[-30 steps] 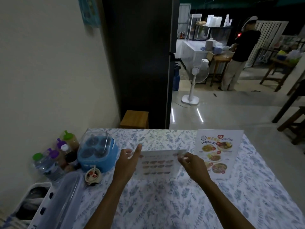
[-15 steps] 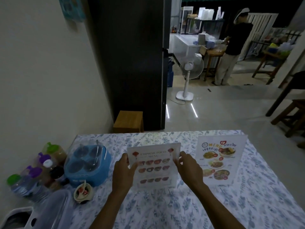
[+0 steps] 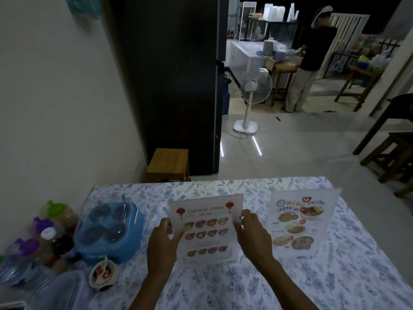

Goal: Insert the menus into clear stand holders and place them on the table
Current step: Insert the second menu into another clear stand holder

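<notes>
The Chinese food menu (image 3: pixel 206 229) now stands upright in its clear stand holder on the desk (image 3: pixel 257 285), near the middle of the far half, facing the person. A second ago it lay tilted back, almost flat, in the hands; half a second ago it was coming up; now its face is fully readable and its lower edge seems to meet the cloth, though the exact contact is hidden by the wrists.

The left hand (image 3: pixel 162 247) grips the holder's left edge, its fingers (image 3: pixel 178 232) lying across the front of the sheet with the thumb behind. The right hand (image 3: pixel 252 236) holds the right edge, fingers curled around it. Both are closed on the holder, not yet released.

Toward the desk's right edge, a second menu (image 3: pixel 301 222) already stands in its own holder, well clear of the hands. Toward the left edge sit a blue condiment caddy (image 3: pixel 109 231), a small sauce bowl (image 3: pixel 103 274) and a cluster of bottles (image 3: pixel 44 238).

The tilt-up suggests that insertion is finished for this menu and only placement remains. The likely next need is a small squaring of the holder and a clean letting go, so the light stand does not tip or slide on the cloth.
</notes>
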The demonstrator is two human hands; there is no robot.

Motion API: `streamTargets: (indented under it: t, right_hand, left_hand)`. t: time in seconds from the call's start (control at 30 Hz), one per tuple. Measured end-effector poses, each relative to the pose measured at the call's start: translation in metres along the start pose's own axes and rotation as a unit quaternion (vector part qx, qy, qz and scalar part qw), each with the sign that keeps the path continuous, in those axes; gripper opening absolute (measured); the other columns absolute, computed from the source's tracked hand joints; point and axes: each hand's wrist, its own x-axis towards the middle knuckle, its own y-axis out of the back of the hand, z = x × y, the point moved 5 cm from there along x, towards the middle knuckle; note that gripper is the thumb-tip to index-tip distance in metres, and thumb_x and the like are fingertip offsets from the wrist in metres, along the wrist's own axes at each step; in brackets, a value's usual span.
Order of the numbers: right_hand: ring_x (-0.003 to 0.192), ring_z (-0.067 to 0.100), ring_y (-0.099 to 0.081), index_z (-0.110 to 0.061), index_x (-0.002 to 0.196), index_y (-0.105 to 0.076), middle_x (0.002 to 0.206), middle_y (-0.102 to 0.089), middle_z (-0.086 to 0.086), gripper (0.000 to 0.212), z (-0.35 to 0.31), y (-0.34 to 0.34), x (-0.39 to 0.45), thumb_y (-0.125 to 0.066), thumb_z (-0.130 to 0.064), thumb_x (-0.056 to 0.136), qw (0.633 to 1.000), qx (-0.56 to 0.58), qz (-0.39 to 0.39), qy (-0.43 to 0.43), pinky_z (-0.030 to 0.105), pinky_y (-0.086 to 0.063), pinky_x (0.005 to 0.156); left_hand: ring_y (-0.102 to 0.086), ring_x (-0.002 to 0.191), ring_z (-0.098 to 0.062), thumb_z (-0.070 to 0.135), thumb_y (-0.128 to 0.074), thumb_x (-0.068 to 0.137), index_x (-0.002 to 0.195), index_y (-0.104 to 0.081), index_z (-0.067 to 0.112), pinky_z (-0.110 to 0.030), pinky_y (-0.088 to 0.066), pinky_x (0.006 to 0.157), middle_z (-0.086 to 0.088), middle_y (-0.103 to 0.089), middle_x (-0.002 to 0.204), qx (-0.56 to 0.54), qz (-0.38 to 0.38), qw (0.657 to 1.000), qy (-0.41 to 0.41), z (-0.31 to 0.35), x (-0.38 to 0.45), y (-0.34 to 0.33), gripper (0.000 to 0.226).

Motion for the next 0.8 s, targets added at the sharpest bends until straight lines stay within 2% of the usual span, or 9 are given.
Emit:
streamTargets:
  t: [0.13,0.27,0.43,0.63,0.8]
  right_hand:
    - [0.076,0.015,-0.062,-0.023,0.115,-0.046,0.104,-0.056,-0.003,0.029,0.002,-0.002,0.000,-0.047,-0.046,0.098,1.000,0.002,0.000,-0.002,0.032,-0.054,0.054]
    - [0.079,0.009,-0.063,-0.027,0.111,-0.051,0.104,-0.060,-0.008,0.024,0.006,0.002,0.000,-0.053,-0.045,0.095,0.999,0.034,-0.001,-0.013,0.028,-0.054,0.058]
    - [0.078,0.004,-0.065,-0.031,0.129,-0.046,0.109,-0.063,-0.011,0.043,0.023,0.014,-0.011,-0.062,-0.045,0.091,0.998,0.054,0.007,-0.026,0.027,-0.055,0.064]
    - [0.075,0.003,-0.064,-0.032,0.128,-0.048,0.107,-0.065,-0.012,0.041,0.048,0.026,-0.028,-0.063,-0.042,0.091,0.998,0.047,0.005,-0.041,0.026,-0.054,0.064]
    - [0.073,0.001,-0.064,-0.035,0.126,-0.047,0.106,-0.064,-0.015,0.039,0.068,0.037,-0.036,-0.063,-0.044,0.091,0.998,0.053,-0.003,-0.047,0.025,-0.052,0.064]
  left_hand:
    - [-0.064,0.084,-0.007,0.061,-0.069,0.079,0.094,-0.052,0.041,-0.040,-0.059,0.068,0.015,-0.066,0.091,0.007,0.009,1.000,0.004,-0.009,0.000,-0.005,0.030]
    - [-0.063,0.087,-0.011,0.050,-0.073,0.082,0.097,-0.056,0.038,-0.039,-0.058,0.070,0.009,-0.065,0.093,-0.009,-0.006,1.000,0.026,-0.014,-0.007,-0.013,0.026]
    - [-0.062,0.096,-0.019,0.028,-0.079,0.083,0.125,-0.056,0.023,-0.036,-0.053,0.080,0.001,-0.066,0.107,-0.035,-0.025,0.996,0.082,-0.031,-0.024,-0.020,0.048]
    - [-0.063,0.099,-0.025,0.023,-0.083,0.078,0.135,-0.050,0.016,-0.040,-0.055,0.084,-0.006,-0.063,0.121,-0.033,-0.049,0.989,0.133,-0.047,-0.044,-0.035,0.067]
    - [-0.062,0.111,-0.028,0.023,-0.084,0.076,0.135,-0.046,0.016,-0.044,-0.055,0.091,-0.010,-0.054,0.132,-0.013,-0.042,0.984,0.170,-0.045,-0.062,-0.048,0.070]
